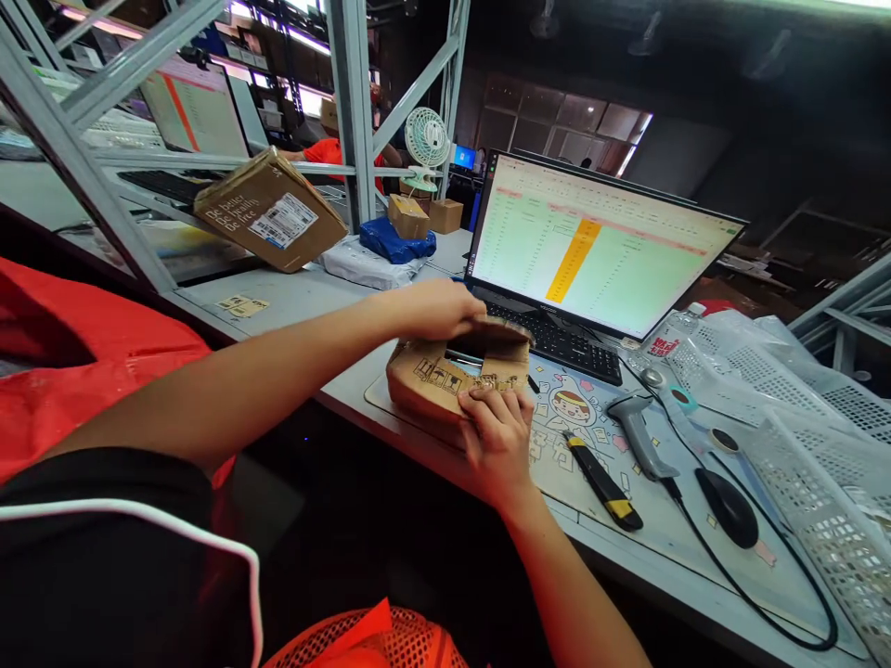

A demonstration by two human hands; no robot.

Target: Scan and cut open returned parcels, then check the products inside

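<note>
A brown cardboard box (438, 376) with printed handling symbols sits near the table edge, its top partly raised. My left hand (442, 308) is closed on the lifted flap at the box's back. The fingers of my right hand (496, 427) curl over the front wall and hold it. A gap shows between flap and front wall, but what lies inside is too dark to make out. On the desk mat (549, 464), right of my right hand, lies a black and yellow utility knife (602, 482).
A barcode scanner (640, 434), mouse (726, 506) and cables lie to the right, beside white perforated baskets (821, 492). Behind the box stand a keyboard (557, 339) and monitor (599, 246). A labelled carton (271, 211) leans by the metal frame (352, 111) at left.
</note>
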